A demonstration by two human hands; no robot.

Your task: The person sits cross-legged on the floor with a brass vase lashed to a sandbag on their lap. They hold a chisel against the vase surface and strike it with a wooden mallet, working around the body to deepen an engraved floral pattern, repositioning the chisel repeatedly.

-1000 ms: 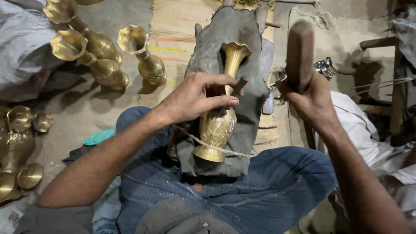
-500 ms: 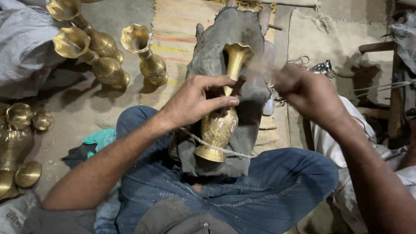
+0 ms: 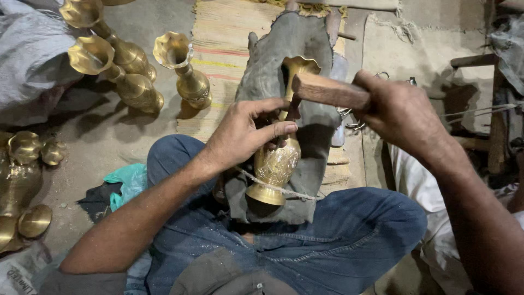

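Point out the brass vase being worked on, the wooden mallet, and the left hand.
brass vase [image 3: 275, 166]: head view, on its engraved belly.
wooden mallet [image 3: 327, 91]: head view, on the wooden block.
left hand [image 3: 243, 134]: head view, on the back of the hand.

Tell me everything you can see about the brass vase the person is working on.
The brass vase looks like shiny golden metal, with a flared mouth, slim neck, round engraved belly and flat round foot. It lies tilted on a grey cloth over the person's lap, mouth pointing away. The left hand grips its neck; a cord crosses near its foot. The right hand holds a wooden mallet over the neck.
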